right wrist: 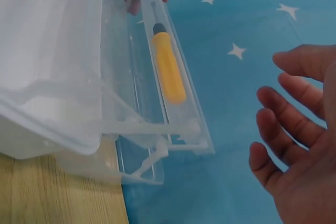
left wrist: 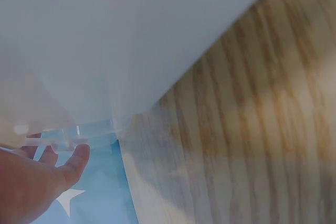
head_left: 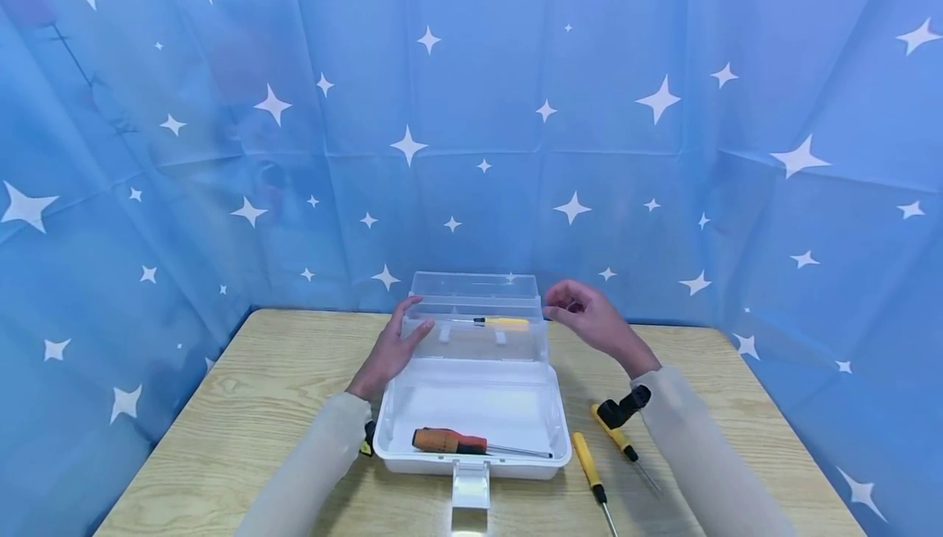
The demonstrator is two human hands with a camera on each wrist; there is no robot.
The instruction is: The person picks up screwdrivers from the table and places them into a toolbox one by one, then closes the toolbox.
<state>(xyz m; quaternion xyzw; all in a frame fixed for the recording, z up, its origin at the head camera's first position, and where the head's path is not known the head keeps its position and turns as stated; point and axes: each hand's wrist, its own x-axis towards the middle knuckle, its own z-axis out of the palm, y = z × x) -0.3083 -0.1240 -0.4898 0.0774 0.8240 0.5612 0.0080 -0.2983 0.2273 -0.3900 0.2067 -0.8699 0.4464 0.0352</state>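
Note:
A white toolbox (head_left: 471, 468) stands with its translucent lid (head_left: 475, 283) raised. In its base lies a screwdriver with an orange-and-black handle (head_left: 445, 440). A yellow-handled screwdriver (right wrist: 169, 69) rests in the clear upper tray (right wrist: 191, 116), which is lifted toward the back. My left hand (head_left: 390, 353) grips the tray's left end, thumb in front and fingers behind; in the left wrist view that hand (left wrist: 39, 182) shows low at the left. Beside the tray's right end hovers my right hand (head_left: 585, 320), its fingers loosely bent around nothing; the right wrist view shows this hand (right wrist: 299, 129) apart from the tray.
Two more yellow-handled screwdrivers (head_left: 587, 459) lie on the wooden table (head_left: 295, 381), right of the box. A small black-and-yellow item (head_left: 367, 443) is partly hidden beside the box's left wall. The toolbox latch (head_left: 471, 484) hangs at the front. A blue star-printed curtain (head_left: 471, 185) surrounds the table.

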